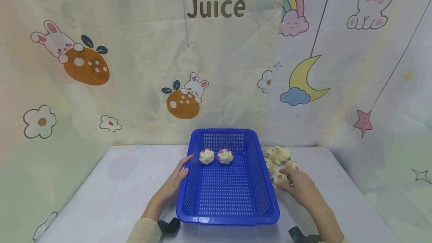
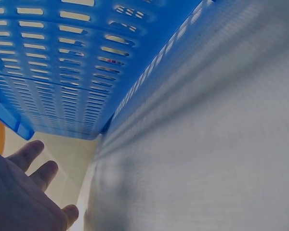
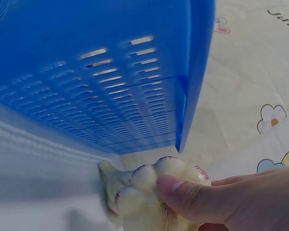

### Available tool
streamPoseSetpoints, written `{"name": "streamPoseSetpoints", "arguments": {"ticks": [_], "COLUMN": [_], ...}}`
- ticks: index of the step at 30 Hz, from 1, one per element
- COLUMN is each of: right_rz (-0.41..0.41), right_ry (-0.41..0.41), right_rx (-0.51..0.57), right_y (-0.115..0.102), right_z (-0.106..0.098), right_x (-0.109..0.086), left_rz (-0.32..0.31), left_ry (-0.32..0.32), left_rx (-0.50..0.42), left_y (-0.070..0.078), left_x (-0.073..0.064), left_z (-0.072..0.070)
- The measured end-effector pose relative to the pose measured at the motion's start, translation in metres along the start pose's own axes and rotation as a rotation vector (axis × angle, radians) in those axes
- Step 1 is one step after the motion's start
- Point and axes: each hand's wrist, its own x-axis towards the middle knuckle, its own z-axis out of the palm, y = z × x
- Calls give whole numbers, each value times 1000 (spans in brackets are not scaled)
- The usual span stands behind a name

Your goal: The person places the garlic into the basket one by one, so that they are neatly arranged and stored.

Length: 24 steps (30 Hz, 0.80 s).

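Note:
A blue plastic basket (image 1: 227, 219) with slotted walls stands on the table; two garlic bulbs (image 1: 206, 156) sit side by side toward its far end. My left hand (image 1: 173, 183) is at the basket's left side, fingertips by the rim. In the left wrist view its fingers (image 2: 44, 174) are extended, apart from one another. Just outside the right wall, my right hand (image 1: 300, 185) pinches a whitish garlic bulb (image 3: 139, 192) with purple streaks, thumb on top; its other fingers are mostly hidden. More garlic bulbs (image 1: 283, 154) lie around and beyond that hand.
The white table (image 1: 135, 183) ends at a printed cloth backdrop (image 1: 226, 66) behind the basket. Dark wrist-camera mounts (image 1: 169, 225) show near both wrists. The basket's right wall separates the loose bulbs from its inside.

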Motion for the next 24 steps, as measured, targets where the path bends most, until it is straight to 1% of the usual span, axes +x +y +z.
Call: {"name": "streamPoseSetpoints", "arguments": {"ticks": [3,4,9,18,24], "right_rz": [2,-2,-21,-22,-27], "right_ry": [22,35,85,128,158], "right_rx": [4,3,6,25,45], "right_y": [-2,-3,-6,-9,-10], "right_z": [-3,-4,-8,-13,-13], "right_x": [-1,-1,-2,-3,-3], "left_rz": [2,-8,-5,-22,-31], "left_ry": [-9,-9,-18,-2,7], "left_rx": [-9,-21,-24,-2,-4], "left_y": [2,2,2,2,1], "left_x": [0,0,-1,-1,-1], "left_z": [0,0,-1,0,1]}}
